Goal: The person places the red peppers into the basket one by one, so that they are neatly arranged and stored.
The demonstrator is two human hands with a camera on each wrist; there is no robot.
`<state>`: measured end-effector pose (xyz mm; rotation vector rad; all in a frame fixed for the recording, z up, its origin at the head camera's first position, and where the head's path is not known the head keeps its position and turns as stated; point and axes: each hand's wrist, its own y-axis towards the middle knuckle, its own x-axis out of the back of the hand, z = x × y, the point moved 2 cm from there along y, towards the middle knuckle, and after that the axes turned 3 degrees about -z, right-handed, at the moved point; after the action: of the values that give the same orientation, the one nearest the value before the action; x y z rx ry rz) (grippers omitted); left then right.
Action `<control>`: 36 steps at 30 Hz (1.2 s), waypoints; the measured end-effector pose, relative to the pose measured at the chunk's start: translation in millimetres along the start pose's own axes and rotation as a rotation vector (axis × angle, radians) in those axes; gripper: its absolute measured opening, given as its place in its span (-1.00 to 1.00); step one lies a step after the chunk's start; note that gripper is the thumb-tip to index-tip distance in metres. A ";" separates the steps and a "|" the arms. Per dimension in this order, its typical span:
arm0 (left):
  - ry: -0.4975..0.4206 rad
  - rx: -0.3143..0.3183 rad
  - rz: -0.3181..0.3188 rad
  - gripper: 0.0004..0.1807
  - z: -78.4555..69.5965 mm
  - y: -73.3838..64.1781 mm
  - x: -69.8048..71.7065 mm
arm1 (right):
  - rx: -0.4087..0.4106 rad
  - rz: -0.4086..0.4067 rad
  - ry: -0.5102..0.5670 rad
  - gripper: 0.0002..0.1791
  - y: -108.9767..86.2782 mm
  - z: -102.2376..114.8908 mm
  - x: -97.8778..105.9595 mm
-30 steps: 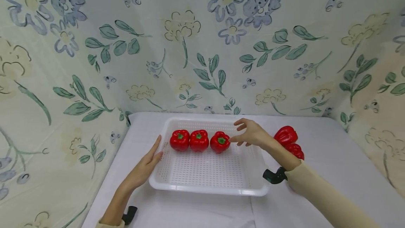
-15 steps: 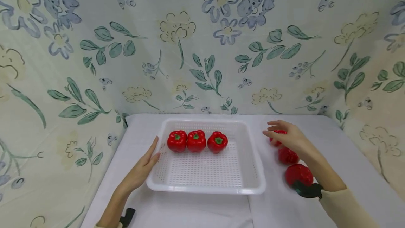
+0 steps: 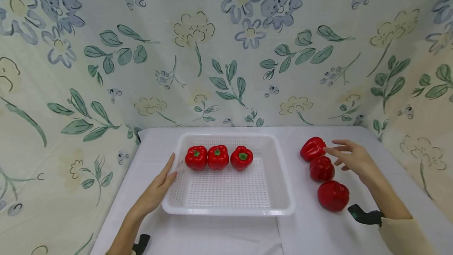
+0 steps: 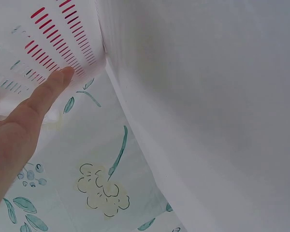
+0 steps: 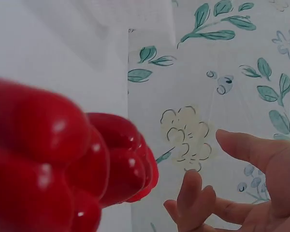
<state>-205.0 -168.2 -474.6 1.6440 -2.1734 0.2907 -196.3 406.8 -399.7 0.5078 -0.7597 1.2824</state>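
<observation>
Against the left side of a white perforated plastic basket (image 3: 228, 194), my left hand (image 3: 154, 193) rests with fingers extended; in the left wrist view a finger (image 4: 50, 92) lies along its slotted wall. Three red bell peppers with green stems stand in a row inside: a left one (image 3: 196, 158), a middle one (image 3: 218, 157) and a right one (image 3: 242, 158). My right hand (image 3: 357, 160) holds nothing and hovers just right of three more red bell peppers on the table: a far one (image 3: 313, 149), a middle one (image 3: 322, 169) and a near one (image 3: 333, 196).
A white cloth covers the table (image 3: 212, 235). Behind it hangs a floral curtain (image 3: 198, 89), which also runs along both sides. Black wrist straps (image 3: 366, 215) show at both cuffs.
My right hand has left the basket and moved right, past the loose peppers to their right side, uncovering them. The left hand stays at the basket. The head view has shifted slightly.
</observation>
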 end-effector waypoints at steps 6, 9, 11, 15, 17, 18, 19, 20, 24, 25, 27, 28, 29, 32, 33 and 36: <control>0.000 0.002 -0.004 -0.27 1.4 0.2 -0.5 | -0.111 0.042 0.002 0.08 20.6 -21.5 0.5; -0.003 0.001 -0.003 -0.27 2.2 -0.5 -0.2 | -0.135 0.092 -0.005 0.11 32.5 -27.5 -3.8; -0.005 0.000 0.001 -0.27 2.7 -0.9 0.1 | -0.139 0.127 -0.004 0.12 39.8 -30.5 -5.6; -0.016 0.000 0.002 -0.28 1.7 -1.0 0.7 | -0.145 0.179 0.027 0.12 50.1 -37.1 -5.8; -0.023 0.000 0.004 -0.28 1.3 -0.4 0.7 | -0.131 0.190 0.043 0.10 54.0 -41.1 -5.4; -0.023 -0.002 0.005 -0.27 1.1 -0.2 0.7 | -0.114 0.195 0.046 0.09 55.7 -42.7 -5.4; -0.022 -0.002 0.004 -0.28 1.5 0.2 0.6 | -0.092 0.202 0.045 0.07 57.8 -44.6 -5.6; -0.021 -0.002 0.005 -0.28 1.5 0.6 0.5 | -0.066 0.210 0.044 0.05 59.8 -46.1 -6.1; -0.006 0.003 -0.006 -0.27 2.7 1.2 0.5 | 0.043 0.236 0.031 -0.02 70.4 -50.1 -8.8; -0.004 0.004 -0.007 -0.28 3.1 1.5 0.5 | 0.064 0.243 0.027 -0.03 73.0 -50.8 -9.6; -0.007 0.007 -0.011 -0.28 4.0 1.8 0.8 | 0.089 0.255 0.028 -0.04 78.0 -52.9 -11.0; -0.011 0.007 -0.012 -0.28 3.9 1.8 0.8 | 0.093 0.261 0.031 -0.04 80.8 -54.8 -11.8; -0.014 0.007 -0.009 -0.28 4.2 1.8 0.8 | 0.097 0.272 0.037 -0.05 83.4 -56.7 -12.7; -0.022 0.008 -0.008 -0.28 4.3 2.0 0.9 | 0.088 0.318 0.059 -0.06 90.8 -63.5 -16.2; -0.021 0.007 -0.006 -0.28 4.1 2.0 0.9 | 0.082 0.331 0.065 -0.06 93.3 -65.6 -17.5; -0.018 0.002 -0.006 -0.27 3.9 2.0 0.8 | 0.065 0.363 0.076 -0.05 98.1 -68.2 -20.6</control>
<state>-207.8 -169.9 -477.6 1.6610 -2.1817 0.2775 -278.7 464.7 -467.3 0.3808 -0.7711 1.6583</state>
